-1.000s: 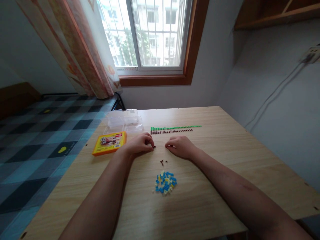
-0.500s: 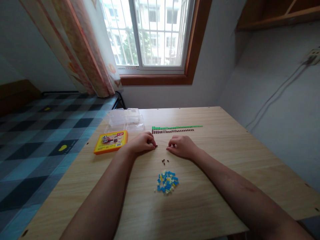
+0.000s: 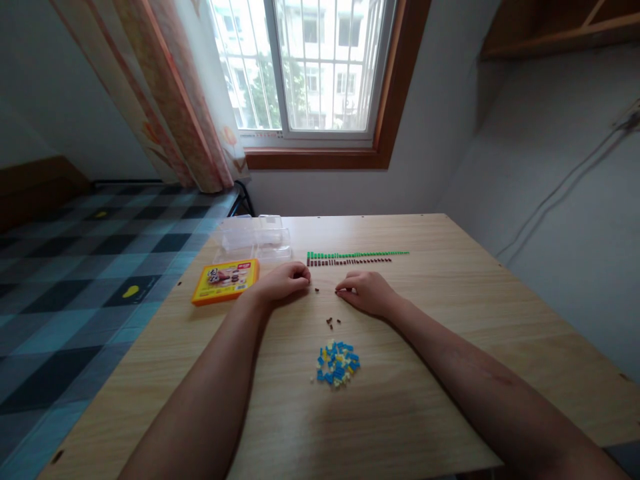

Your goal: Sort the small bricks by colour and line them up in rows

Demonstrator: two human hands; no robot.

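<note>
While the orange-yellow flat box with a printed lid (image 3: 226, 280) and the clear plastic tray (image 3: 255, 240) behind it lie where they lay a second ago on the pale wood-grain table (image 3: 450, 320), the change is at the left hand (image 3: 283, 280). Half a second ago a single dark brown toy brick (image 3: 317, 290) sat right at its fingertips. Now that brick lies loose on the table just beside them, touching neither hand. The left hand rests on the wood with its fingers curled in against the thumb, and nothing shows between them.

So the brick is out of the grip, in the gap between the two hands, near but not in line with the laid rows.

Nearer the person, the small cluster of dark brown bricks (image 3: 333, 323) and the heap of blue, yellow and white bricks (image 3: 337, 363) look untouched. Farther back, the long row of green bricks (image 3: 357, 254) and the shorter row of dark brown bricks (image 3: 350, 261) just in front of it are as they were.

The right hand (image 3: 367, 292) has barely shifted. It lies knuckles up with its fingertips (image 3: 343, 289) drawn together against the table, pointing toward the loose brick. I cannot tell whether they pinch a piece.
</note>
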